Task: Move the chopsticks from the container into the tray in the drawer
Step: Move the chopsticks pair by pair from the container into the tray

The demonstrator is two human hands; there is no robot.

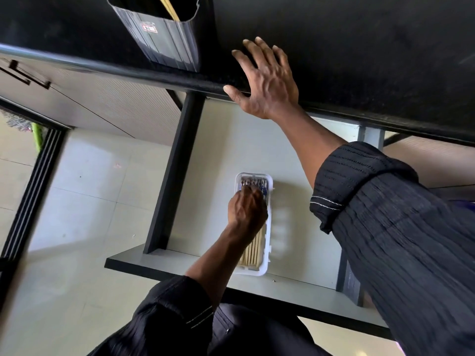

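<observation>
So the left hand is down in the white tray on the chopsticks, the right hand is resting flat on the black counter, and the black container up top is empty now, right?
Not quite: the head view shows the black container is not empty; yellow chopsticks stand inside it. The rest holds: left hand in the white tray, right hand flat on the black counter.

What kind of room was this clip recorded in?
Most likely a home kitchen. A dark countertop holds a ribbed black container with chopsticks left in it, and below it an open drawer holds a white tray of chopsticks. Cabinet fronts and a tiled floor fit that too.
</observation>
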